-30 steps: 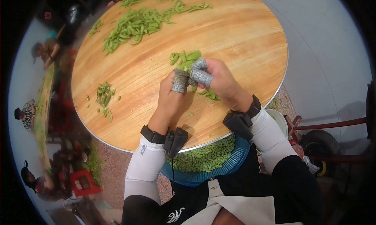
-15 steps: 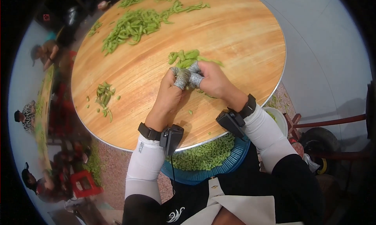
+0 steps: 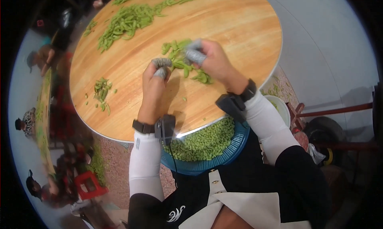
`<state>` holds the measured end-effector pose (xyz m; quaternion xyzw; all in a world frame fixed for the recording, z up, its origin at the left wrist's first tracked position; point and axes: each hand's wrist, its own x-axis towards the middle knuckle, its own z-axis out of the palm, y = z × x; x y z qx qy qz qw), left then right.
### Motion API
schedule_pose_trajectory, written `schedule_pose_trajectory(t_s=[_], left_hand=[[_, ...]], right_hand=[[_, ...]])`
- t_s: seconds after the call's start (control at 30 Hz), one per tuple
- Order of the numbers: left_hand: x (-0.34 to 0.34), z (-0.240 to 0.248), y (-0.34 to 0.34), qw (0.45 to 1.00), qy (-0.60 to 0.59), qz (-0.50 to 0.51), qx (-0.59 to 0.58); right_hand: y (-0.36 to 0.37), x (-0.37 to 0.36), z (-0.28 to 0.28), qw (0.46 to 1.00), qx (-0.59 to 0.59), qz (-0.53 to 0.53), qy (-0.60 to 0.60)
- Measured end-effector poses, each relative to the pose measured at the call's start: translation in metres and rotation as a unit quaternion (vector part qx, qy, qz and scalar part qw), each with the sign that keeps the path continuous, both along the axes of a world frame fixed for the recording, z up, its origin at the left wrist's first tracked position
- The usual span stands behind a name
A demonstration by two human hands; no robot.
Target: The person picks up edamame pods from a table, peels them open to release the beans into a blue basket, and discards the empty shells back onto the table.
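Both my hands are over a round wooden table [image 3: 239,25], grey wrapping on their thumbs and forefingers. My left hand [image 3: 154,81] is closed, thumb and forefinger pressed together; whatever is between them is hidden. Farther right, my right hand [image 3: 215,63] reaches over a small group of green bean pods [image 3: 203,77]; its fingertips are blurred, so their grip is unclear. Below the table's near edge, a blue basin [image 3: 236,149] holds many shelled green beans [image 3: 203,143]. One loose bean [image 3: 184,99] lies on the tabletop between my forearms.
A large heap of pods [image 3: 127,21] covers the table's far left. Scraps and pods [image 3: 103,91] lie at its left side. A white bucket [image 3: 284,109] stands at the right, near a reddish frame [image 3: 335,110]. At left are a red stool [image 3: 89,185] and several people along another table.
My hands have come apart from their joined position. The left has drawn back leftward, and the right has moved up over the pods. The view has shifted slightly.
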<state>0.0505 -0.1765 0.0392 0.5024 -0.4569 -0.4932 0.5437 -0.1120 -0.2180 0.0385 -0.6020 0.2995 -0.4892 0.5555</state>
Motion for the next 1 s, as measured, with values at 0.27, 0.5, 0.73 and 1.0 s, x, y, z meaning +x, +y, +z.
schedule_pose_trajectory(t_s=[0.27,0.5,0.73,1.0], left_hand=[[-0.061,-0.012,0.054,0.884,-0.396,-0.159,-0.194],[-0.108,-0.016,0.062,0.824,-0.473,-0.195,-0.241],[-0.095,-0.035,0.093,0.74,-0.509,-0.257,-0.356],[-0.042,-0.009,0.07,0.833,-0.437,-0.12,-0.317]], right_hand=[[0.07,-0.165,0.015,0.964,0.022,-0.185,0.191],[0.127,-0.33,-0.125,0.8,0.053,-0.325,0.501],[0.178,-0.363,-0.238,0.791,0.185,-0.335,0.477],[0.178,-0.316,-0.238,0.849,0.196,-0.331,0.363]])
